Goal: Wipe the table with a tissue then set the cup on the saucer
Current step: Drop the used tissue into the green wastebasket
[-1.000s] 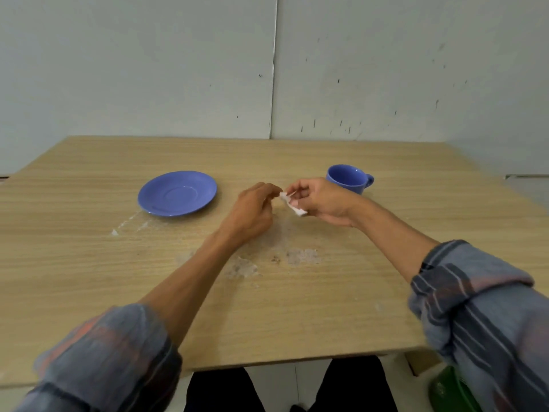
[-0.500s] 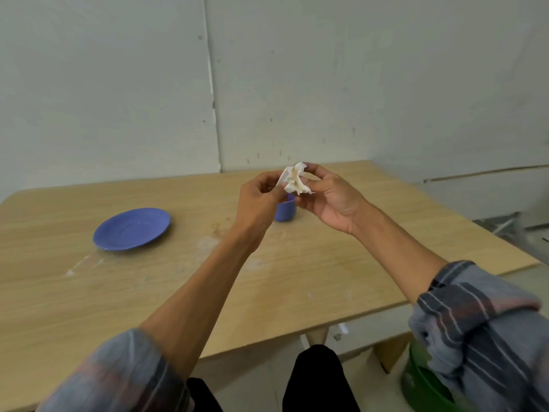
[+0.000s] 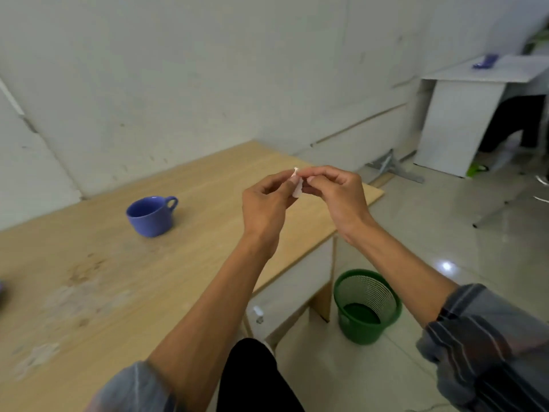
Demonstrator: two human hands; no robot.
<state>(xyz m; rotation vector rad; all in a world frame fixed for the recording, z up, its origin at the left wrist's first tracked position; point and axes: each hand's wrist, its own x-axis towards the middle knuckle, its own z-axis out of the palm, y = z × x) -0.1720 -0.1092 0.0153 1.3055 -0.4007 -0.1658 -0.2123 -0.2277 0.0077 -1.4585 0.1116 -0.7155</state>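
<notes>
Head view: both hands (image 3: pixel 300 200) now pinch tissue (image 3: pixel 297 185) rightward, saucer gone.

Left hand (image 3: pixel 264 203), right hand (image 3: pixel 335 194) pinched together

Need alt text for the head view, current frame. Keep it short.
Two bare hands, left hand and right hand, pinch a small crumpled white tissue between them, raised above the right end of a wooden table. A blue cup sits upright on the table to the left, near pale smudges. A green bin stands on the floor beside the table.
</notes>
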